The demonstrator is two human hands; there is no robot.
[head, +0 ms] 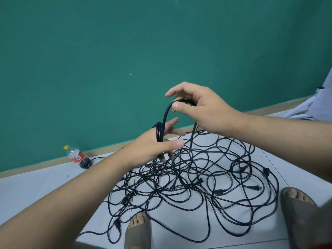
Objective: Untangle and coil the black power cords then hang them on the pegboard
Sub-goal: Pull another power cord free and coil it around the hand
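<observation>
Cord (166, 115) loops round spread left hand (152, 146); right hand (203, 108) pinches it; one bottle (75, 155).

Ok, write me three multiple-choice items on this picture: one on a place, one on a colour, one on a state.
1. Where does the bottle lie?
A. on the floor at the foot of the green wall
B. on a chair
C. inside a box

2. What colour is the bottle's cap?
A. red
B. blue
C. yellow

3. How is the left hand occupied?
A. it lies flat on the floor
B. cord loops are wound round it
C. it holds the bottle

Answers:
1 A: the bottle rests by the skirting, left of the tangled cords.
2 C: the cap is yellow, above a red label.
3 B: black loops circle the palm, while the right hand pinches the cord rising from them.
</observation>
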